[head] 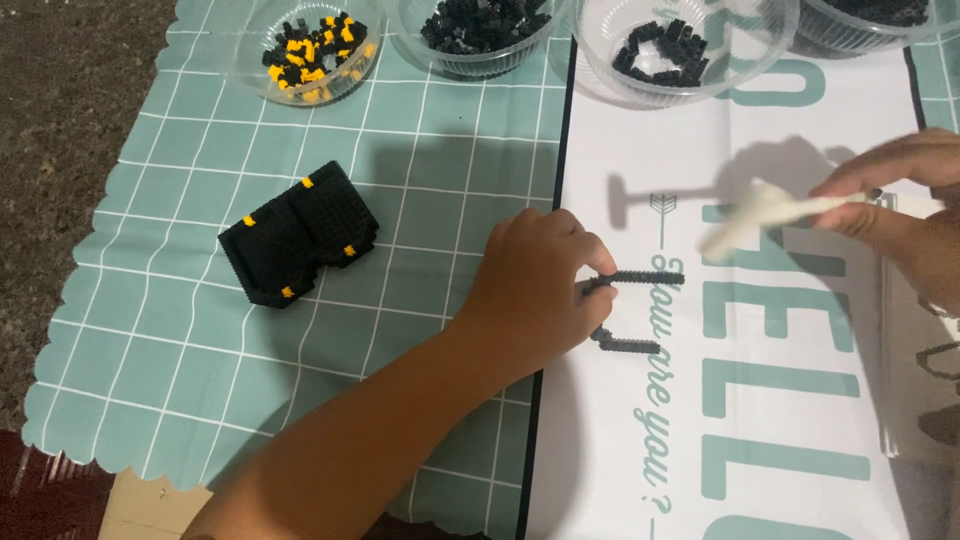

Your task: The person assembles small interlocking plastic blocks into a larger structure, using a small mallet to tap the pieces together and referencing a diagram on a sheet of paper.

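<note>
One printed item only: a white rectangular paper sheet with pale teal lettering and a black edge stripe (740, 400), lying flat over the right half of the teal grid tablecloth (200, 340). Large block letters plus one cursive line and a small arrow mark, all teal. My hands partly cover it. No packages, labels or screens visible.

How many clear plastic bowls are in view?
4, all along the top edge: one with black and yellow bricks, two with black bricks, one cut off top right. More may lie out of frame.
</note>
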